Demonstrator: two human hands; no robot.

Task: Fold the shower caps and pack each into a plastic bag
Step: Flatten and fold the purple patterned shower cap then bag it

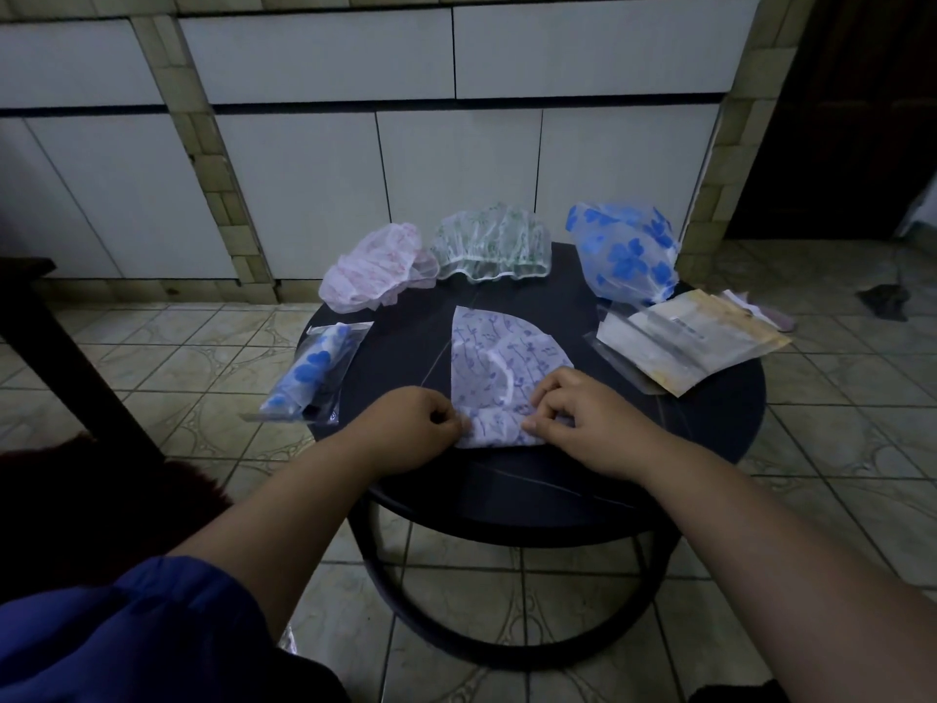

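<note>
A lilac shower cap with a small flower print lies folded into a wedge in the middle of the round black table. My left hand pinches its near left corner and my right hand pinches its near right edge. A blue-flowered cap packed in a plastic bag lies at the left. Three loose caps sit along the far edge: a pink cap, a green cap and a blue-flowered cap. A stack of empty plastic bags lies at the right.
The table stands on a tiled floor in front of white cabinet doors. A dark piece of furniture is at the left. My blue clothing fills the lower left corner.
</note>
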